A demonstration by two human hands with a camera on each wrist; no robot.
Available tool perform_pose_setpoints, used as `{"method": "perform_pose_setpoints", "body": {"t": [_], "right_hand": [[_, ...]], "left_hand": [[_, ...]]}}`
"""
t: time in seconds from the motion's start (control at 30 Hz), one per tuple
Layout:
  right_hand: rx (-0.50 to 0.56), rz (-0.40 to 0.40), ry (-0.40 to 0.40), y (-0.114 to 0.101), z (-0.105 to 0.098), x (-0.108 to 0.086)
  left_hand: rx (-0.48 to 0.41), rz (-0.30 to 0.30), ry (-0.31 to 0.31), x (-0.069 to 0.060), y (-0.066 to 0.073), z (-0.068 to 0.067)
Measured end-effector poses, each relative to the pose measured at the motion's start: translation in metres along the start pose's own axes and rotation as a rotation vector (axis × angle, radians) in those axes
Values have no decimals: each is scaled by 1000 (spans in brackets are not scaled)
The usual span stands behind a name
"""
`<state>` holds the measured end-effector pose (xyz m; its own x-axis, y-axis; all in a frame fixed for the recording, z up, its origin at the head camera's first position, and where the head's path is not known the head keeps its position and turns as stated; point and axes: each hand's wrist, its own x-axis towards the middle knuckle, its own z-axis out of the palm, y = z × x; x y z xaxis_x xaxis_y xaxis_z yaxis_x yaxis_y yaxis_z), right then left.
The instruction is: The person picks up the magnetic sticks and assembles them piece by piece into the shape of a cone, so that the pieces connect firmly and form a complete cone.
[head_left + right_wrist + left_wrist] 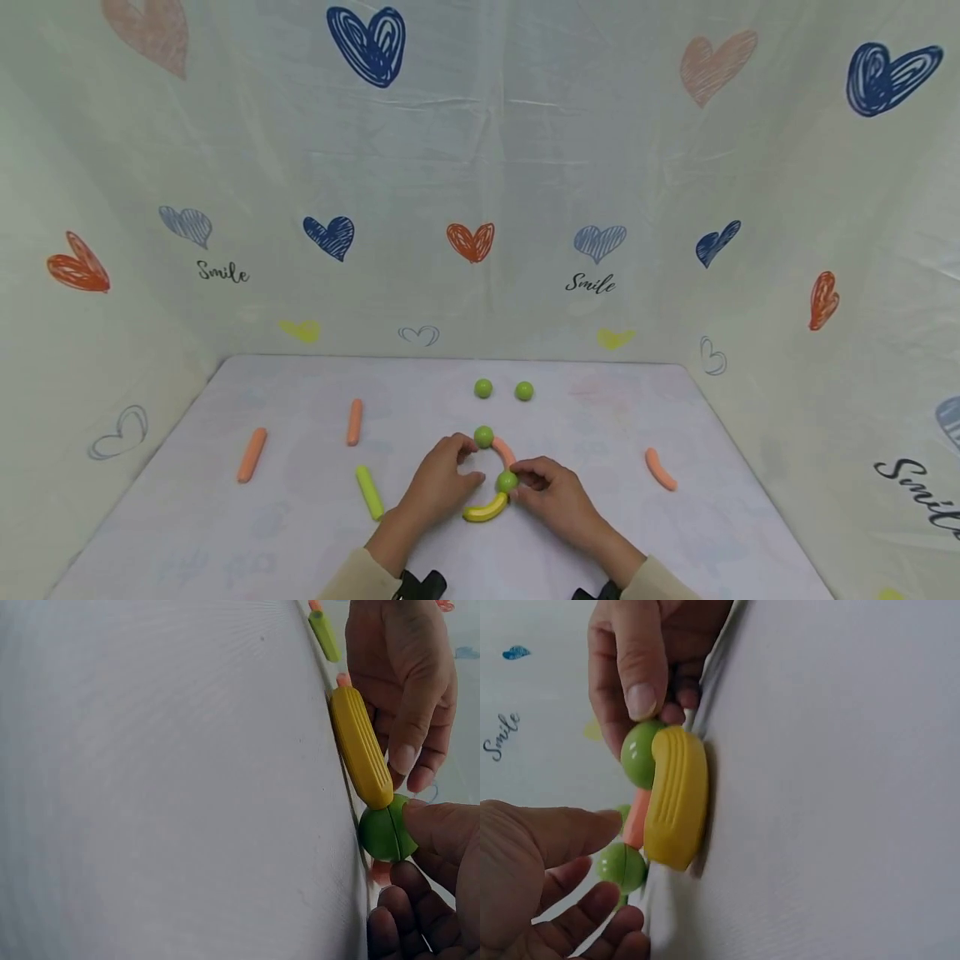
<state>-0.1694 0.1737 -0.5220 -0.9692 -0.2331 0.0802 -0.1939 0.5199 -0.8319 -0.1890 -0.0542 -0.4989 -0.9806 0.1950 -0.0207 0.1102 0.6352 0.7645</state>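
one green ball (507,482), likely light, stiff: we'd grip its sides. our right hand (557,498) pinches it; our left hand (441,481), at nine o'clock, has fingers apart.

The head view looks from high on the near side, far and down, taking in the table (187,525) and the backdrop (487,158). Both wrist views sit low and close, turned sideways, skimming the table toward the far side, one from the left hand (441,482), one from the right hand (558,502). They share the banana (486,510), one ball (507,482) and both hands.
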Motion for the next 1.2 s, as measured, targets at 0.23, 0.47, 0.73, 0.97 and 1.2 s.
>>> {"method": "perform_pose_setpoints", "body": {"t": [0.23,0.47,0.73,0.97,1.2], "right_hand": [[1,-63,-23,-3,3,-3],[-7,-86,-44,-7,9,-4],[-6,-81,-63,-11,10,-6],[13,-75,-67,-11,7,-7],[67,-38,-5,-8,4,-7]], "left_hand": [[13,85,-117,-24,0,5],[145,143,-57,-30,-2,12],[200,173,-56,-29,-3,11],[228,197,-92,-27,-1,3],[332,267,-30,-24,-1,-2]]}}
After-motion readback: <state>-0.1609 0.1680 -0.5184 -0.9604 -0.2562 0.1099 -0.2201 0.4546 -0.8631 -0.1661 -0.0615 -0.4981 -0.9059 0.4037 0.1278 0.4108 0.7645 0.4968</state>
